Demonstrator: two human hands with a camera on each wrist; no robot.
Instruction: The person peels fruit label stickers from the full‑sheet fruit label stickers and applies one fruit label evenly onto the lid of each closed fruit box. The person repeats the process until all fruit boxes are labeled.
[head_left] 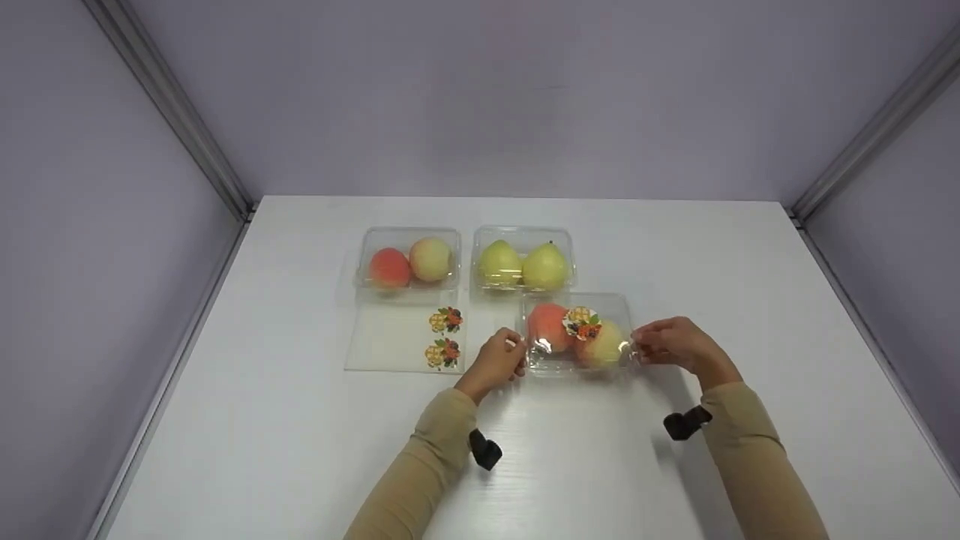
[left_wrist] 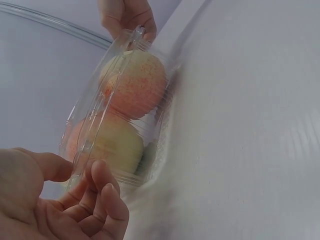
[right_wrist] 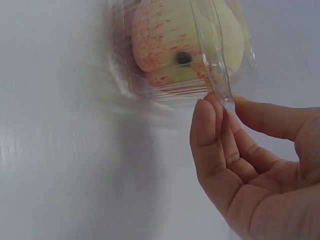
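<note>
A clear plastic clamshell box (head_left: pixel 619 306) holds a red peach (head_left: pixel 547 328) and a pale yellow one (head_left: pixel 602 349). A round fruit sticker (head_left: pixel 583 323) is on its lid. My left hand (head_left: pixel 495 361) pinches the rim at the box's left end between thumb and fingers. At the opposite end, my right hand (head_left: pixel 679 346) pinches the rim; the right wrist view shows thumb (right_wrist: pixel 267 118) and curled fingers meeting on the plastic edge. The box is level at the white table; whether its base touches the surface I cannot tell.
Behind stand two more clear boxes, one with two peaches (head_left: pixel 430 259), the other with two green pears (head_left: pixel 545 267). Left of my left hand lies a pale sheet (head_left: pixel 386 337) bearing two fruit stickers (head_left: pixel 444 352). Walls border the white table (head_left: pixel 262 435).
</note>
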